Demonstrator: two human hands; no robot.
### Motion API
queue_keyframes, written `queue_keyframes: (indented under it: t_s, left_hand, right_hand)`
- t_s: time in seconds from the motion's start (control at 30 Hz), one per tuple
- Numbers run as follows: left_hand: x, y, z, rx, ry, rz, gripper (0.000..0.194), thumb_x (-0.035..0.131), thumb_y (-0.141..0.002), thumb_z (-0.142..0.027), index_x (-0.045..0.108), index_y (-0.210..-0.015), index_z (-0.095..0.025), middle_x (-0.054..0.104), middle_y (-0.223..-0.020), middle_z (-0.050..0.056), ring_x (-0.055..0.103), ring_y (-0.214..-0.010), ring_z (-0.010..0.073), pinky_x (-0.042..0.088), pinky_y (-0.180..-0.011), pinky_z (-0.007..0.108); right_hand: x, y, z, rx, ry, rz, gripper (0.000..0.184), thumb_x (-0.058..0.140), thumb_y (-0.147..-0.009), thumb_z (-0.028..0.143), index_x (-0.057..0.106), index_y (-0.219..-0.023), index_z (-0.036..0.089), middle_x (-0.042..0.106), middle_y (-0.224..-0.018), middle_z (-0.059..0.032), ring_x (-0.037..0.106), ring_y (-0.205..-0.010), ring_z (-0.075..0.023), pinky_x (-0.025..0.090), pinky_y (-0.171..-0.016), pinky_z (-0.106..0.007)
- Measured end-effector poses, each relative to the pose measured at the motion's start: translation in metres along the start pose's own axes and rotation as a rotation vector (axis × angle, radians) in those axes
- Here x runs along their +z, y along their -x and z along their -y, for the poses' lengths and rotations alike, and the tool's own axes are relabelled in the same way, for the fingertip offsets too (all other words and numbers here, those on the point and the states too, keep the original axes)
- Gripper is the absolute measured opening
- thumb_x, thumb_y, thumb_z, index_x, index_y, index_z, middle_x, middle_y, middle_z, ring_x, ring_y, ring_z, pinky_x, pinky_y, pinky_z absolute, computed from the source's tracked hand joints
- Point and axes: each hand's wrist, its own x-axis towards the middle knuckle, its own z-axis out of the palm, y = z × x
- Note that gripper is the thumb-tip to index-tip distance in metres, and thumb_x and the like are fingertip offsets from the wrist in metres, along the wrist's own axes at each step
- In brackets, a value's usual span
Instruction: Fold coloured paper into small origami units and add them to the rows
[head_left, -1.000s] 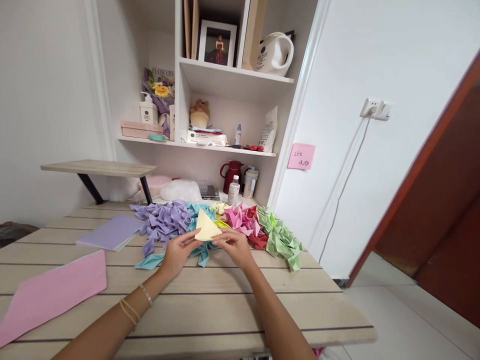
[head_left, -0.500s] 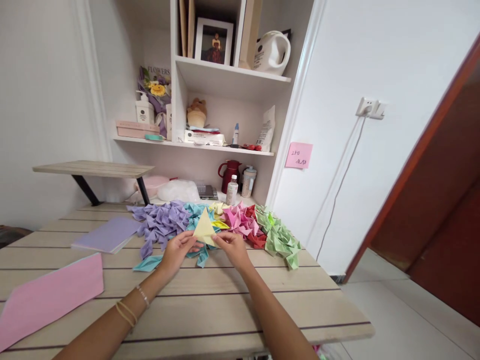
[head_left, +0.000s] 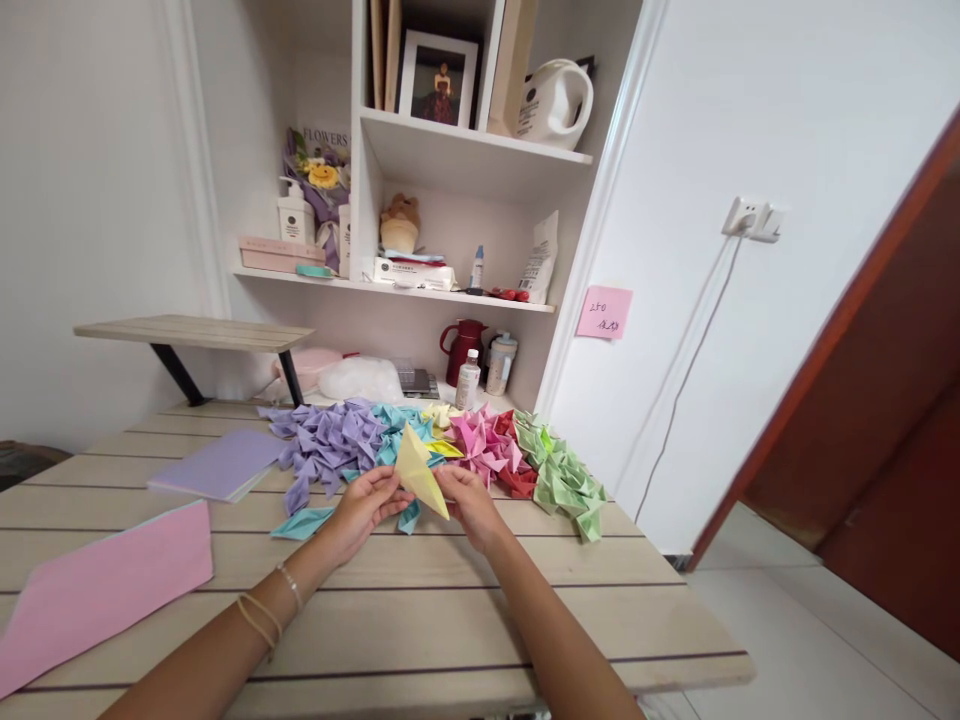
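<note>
A pale yellow sheet of folded origami paper is held up between my hands, its point upward and a brighter yellow edge slanting down to the right. My left hand pinches its left side. On the other side, the fingers of my right hand close on its right edge, partly hidden behind the paper. Just beyond lie heaps of folded paper pieces: purple, blue, pink, red and green. One blue folded piece rests near my left wrist.
Purple paper sheets and pink paper sheets lie on the slatted table at left. A small raised shelf stands behind them. At the back are a bottle, a red jug and a cup.
The yellow paper has turned from a flat, front-facing triangle to a tilted one, with its lower corner swung down to the right. My right fingers have shifted behind its edge.
</note>
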Motion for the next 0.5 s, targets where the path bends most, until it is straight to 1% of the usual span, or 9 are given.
queue_keyframes:
  t_s: [0.17,0.27,0.4,0.5]
  left_hand:
    - [-0.0042,-0.0014,0.0044,-0.021,-0.057,0.047,0.021,0.068,-0.07,-0.024,0.064,-0.088,-0.013,0.07,-0.072,0.006,0.066,-0.064,0.0136,0.054,-0.062,0.021]
    - [-0.0053,-0.0008,0.0039,-0.03,-0.038,0.053,0.02,0.067,-0.071,-0.025,0.064,-0.087,-0.013,0.07,-0.072,0.006,0.066,-0.063,0.0138,0.053,-0.062,0.021]
    - [-0.0045,0.0011,0.0009,-0.04,-0.023,0.061,0.02,0.067,-0.071,-0.024,0.064,-0.088,-0.013,0.07,-0.075,0.007,0.066,-0.063,0.0138,0.054,-0.061,0.022]
    - [-0.0041,0.0017,0.0004,-0.036,-0.013,0.065,0.019,0.067,-0.072,-0.024,0.063,-0.087,-0.012,0.07,-0.074,0.007,0.066,-0.062,0.013,0.053,-0.06,0.021]
  right_hand:
    - [0.0002,0.0008,0.0003,-0.035,-0.005,-0.026,0.032,0.073,-0.058,0.045,0.064,-0.072,0.017,0.064,-0.071,-0.0015,0.057,-0.063,-0.0138,0.044,-0.055,-0.022]
    - [0.0012,0.0024,0.0012,-0.036,-0.044,0.008,0.033,0.072,-0.059,0.046,0.064,-0.075,0.018,0.065,-0.074,-0.0017,0.059,-0.065,-0.0137,0.045,-0.058,-0.023]
    - [0.0034,0.0046,0.0014,-0.035,-0.052,0.068,0.035,0.072,-0.061,0.045,0.065,-0.082,0.018,0.066,-0.075,-0.0024,0.06,-0.067,-0.0137,0.045,-0.058,-0.022]
    - [0.0047,0.0043,0.0004,-0.032,-0.057,0.06,0.034,0.071,-0.062,0.045,0.064,-0.081,0.018,0.066,-0.073,-0.002,0.059,-0.066,-0.0131,0.045,-0.058,-0.022]
